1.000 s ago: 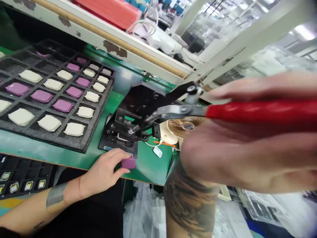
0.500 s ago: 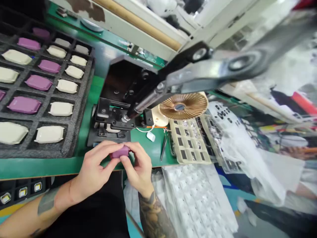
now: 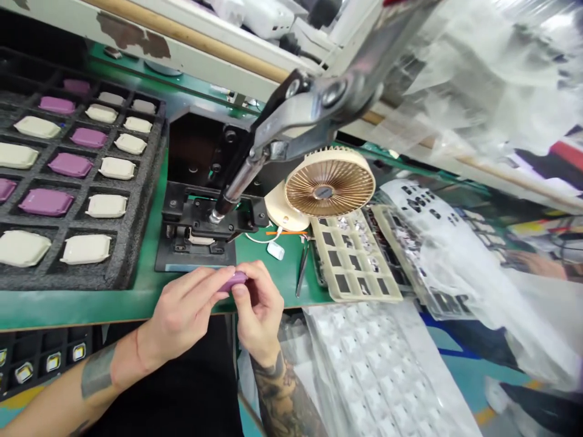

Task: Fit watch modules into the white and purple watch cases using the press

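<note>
Nearest, the left hand and the right hand meet at the front edge of the green tabletop, both gripping a small purple plastic case between thumbs and fingers. A second ago the left held it alone while the right was on the red lever grip; now the right has joined it, and the case is tilted, showing a thinner side. The work seems to have passed from the press to the case itself, though what the fingertips do is hidden.

Just beyond, the black metal hand press stands with its grey metal lever arm raised, no hand on it. To its left, a dark grey foam tray bears cream cases and purple ones in separate compartments. To the right lie dark tweezers and a cream compartment box; behind stands a cream fan with a brown grille.
</note>
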`<action>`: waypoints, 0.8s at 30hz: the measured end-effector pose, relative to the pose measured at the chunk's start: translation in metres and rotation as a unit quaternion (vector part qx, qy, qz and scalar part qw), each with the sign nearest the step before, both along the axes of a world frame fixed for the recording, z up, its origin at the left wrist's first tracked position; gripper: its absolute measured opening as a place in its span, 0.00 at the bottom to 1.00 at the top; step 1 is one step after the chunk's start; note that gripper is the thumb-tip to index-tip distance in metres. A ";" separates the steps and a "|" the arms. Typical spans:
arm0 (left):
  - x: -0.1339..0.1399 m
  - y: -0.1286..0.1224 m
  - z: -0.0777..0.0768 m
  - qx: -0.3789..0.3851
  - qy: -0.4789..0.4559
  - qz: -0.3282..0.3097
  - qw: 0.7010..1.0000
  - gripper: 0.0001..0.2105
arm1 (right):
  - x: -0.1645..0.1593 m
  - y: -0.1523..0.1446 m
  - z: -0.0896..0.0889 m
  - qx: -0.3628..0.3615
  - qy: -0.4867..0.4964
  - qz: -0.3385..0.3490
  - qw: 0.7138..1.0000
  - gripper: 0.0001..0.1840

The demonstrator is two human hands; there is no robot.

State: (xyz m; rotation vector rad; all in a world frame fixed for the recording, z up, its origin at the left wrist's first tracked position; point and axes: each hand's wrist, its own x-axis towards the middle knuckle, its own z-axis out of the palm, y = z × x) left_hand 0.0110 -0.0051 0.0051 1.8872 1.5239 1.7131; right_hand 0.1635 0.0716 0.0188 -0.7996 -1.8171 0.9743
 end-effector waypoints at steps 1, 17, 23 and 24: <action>-0.001 -0.001 0.000 0.005 0.016 0.004 1.000 0.29 | 0.000 0.000 0.000 0.000 0.005 0.004 1.000 0.09; -0.029 -0.043 0.007 -0.083 -0.008 0.110 0.990 0.23 | -0.060 0.057 -0.007 0.221 -0.332 0.150 0.905 0.15; -0.035 -0.014 0.018 -0.120 0.290 0.196 0.929 0.24 | -0.007 0.020 -0.012 0.146 -0.114 0.032 0.982 0.26; -0.035 -0.005 0.021 -0.145 0.329 0.205 0.911 0.19 | 0.003 0.017 -0.015 0.135 -0.104 -0.001 0.985 0.26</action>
